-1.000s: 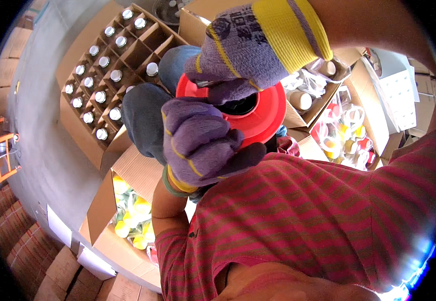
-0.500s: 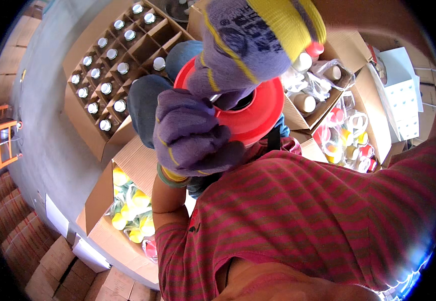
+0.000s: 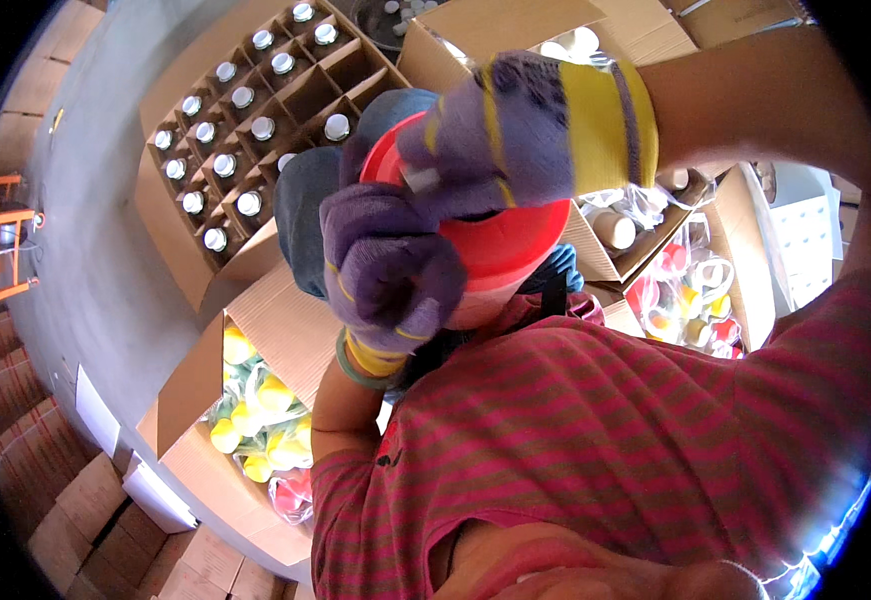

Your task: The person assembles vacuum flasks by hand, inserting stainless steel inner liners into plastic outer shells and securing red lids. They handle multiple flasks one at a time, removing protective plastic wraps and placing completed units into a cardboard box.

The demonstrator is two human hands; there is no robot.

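Note:
Both my hands wear purple knit gloves with yellow stripes and cuffs. My left hand [image 3: 390,265] is closed around the side of a red funnel-shaped plastic piece [image 3: 500,245] held close under the camera. My right hand [image 3: 525,130] curls over the top rim of the same red piece, fingers pressed onto it, with a small pale part between the fingertips. The inside of the red piece is hidden by the gloves.
A divided cardboard box [image 3: 245,150] holding several white-capped bottles stands at upper left on the grey floor. An open box of yellow and red plastic parts [image 3: 255,420] lies at lower left. More open boxes with bagged parts [image 3: 685,290] stand at right.
The red piece and both hands have risen closer to the camera. My right hand has shifted from above the rim to pressing down over it.

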